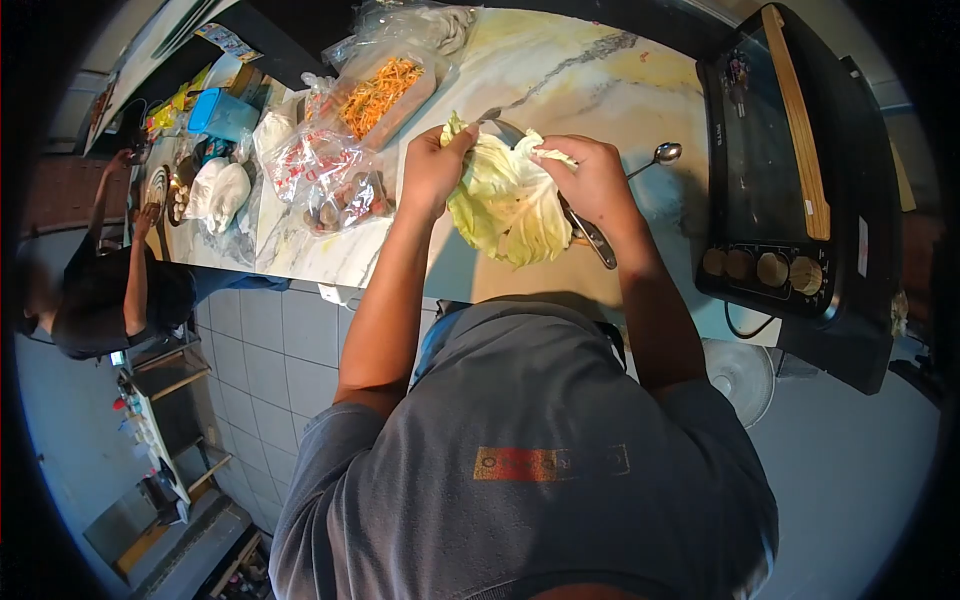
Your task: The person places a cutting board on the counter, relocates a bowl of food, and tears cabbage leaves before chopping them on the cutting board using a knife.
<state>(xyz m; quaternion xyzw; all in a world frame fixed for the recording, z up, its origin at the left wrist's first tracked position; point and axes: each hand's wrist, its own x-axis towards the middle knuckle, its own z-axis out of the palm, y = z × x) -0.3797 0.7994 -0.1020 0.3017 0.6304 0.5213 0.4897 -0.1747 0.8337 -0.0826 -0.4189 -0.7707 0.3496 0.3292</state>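
A pale green and yellow cabbage leaf (515, 205) is spread between my two hands above the counter. My left hand (437, 172) pinches its upper left edge, while my right hand (588, 178) grips its upper right edge. Under the leaf, a plate is partly visible behind it. A knife with a dark handle (592, 238) lies below my right hand, its blade mostly hidden by the leaf. To the right of my right hand rests a metal spoon (667, 153).
Shredded orange vegetables fill a clear container (405, 112) at the back left, beside plastic bags (325, 170). A blue tub (222, 114) stands farther left. A black toaster oven (770, 170) occupies the right side. Another person (110, 300) is at the counter's far left.
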